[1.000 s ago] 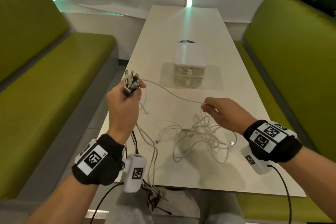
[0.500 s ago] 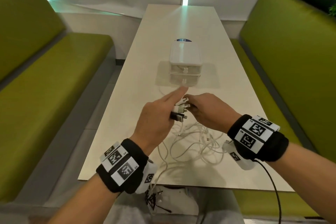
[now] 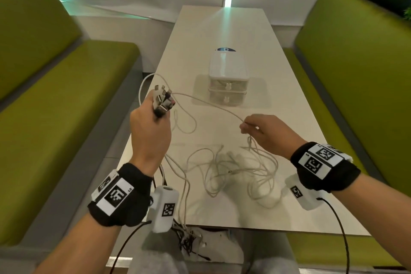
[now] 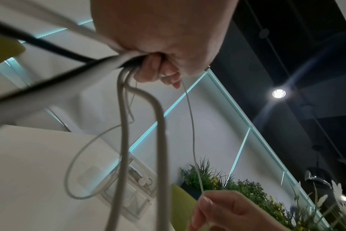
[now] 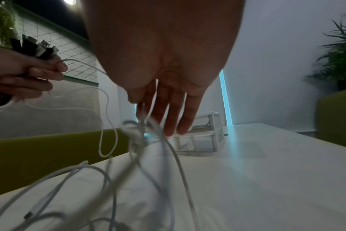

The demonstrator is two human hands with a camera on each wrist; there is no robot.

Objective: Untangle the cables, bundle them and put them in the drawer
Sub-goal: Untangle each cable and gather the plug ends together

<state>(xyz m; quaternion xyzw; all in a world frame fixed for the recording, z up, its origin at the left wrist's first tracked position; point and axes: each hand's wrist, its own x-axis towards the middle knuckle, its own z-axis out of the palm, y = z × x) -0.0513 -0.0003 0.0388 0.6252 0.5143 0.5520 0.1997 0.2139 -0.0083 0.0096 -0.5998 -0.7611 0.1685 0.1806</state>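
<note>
My left hand (image 3: 155, 118) is raised over the table's left edge and grips a bunch of cable plug ends (image 3: 162, 100), black and white, pointing up. One thin white cable (image 3: 206, 104) runs taut from that bunch to my right hand (image 3: 244, 127), which pinches it between thumb and forefinger. Below my right hand a loose tangle of white cables (image 3: 233, 171) lies on the table. More cables hang from my left fist (image 4: 140, 62) over the near edge. The small white two-drawer unit (image 3: 228, 78) stands mid-table, both drawers closed. In the right wrist view the plug ends (image 5: 33, 46) show at the upper left.
The long white table (image 3: 289, 196) runs away from me between two green benches (image 3: 55, 118), (image 3: 355, 84). Dark cable ends (image 3: 189, 244) dangle past the near edge by my lap. Plants (image 4: 247, 192) stand at the right wall.
Half a second ago my hands met over the tangle. Since then my left hand has swung up and left with the plugs, my right hand has moved right, and a white cable is drawn out between them.
</note>
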